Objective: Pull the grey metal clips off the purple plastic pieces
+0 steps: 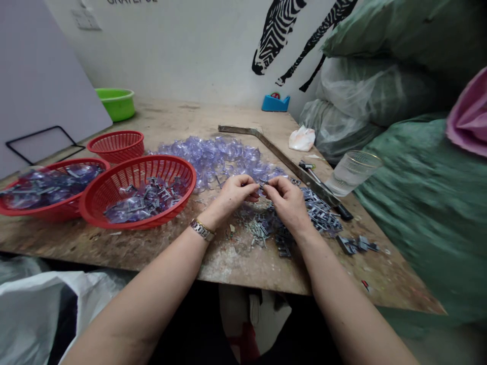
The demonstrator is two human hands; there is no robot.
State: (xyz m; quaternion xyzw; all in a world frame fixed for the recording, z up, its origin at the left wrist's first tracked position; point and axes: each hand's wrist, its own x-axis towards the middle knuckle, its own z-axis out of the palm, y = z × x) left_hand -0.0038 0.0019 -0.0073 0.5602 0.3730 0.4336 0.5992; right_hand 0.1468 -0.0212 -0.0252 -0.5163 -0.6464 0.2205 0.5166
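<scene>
My left hand (236,195) and my right hand (287,203) meet above the table, fingers pinched together on a small dark metal piece (263,186) held between them. A watch sits on my left wrist. Under and beside the hands lie several small grey metal clips (319,213) and thin pins (261,230). Behind the hands spreads a pile of clear violet plastic pieces (220,157). A red basket (114,215) with assembled violet-and-metal pieces stands left of my left hand.
Two more red baskets (53,210) (116,147) and a green bowl (116,104) stand at the left. A long metal bar (277,154), a glass of water (352,172), a blue tape dispenser (274,103) and big bags (418,203) crowd the right.
</scene>
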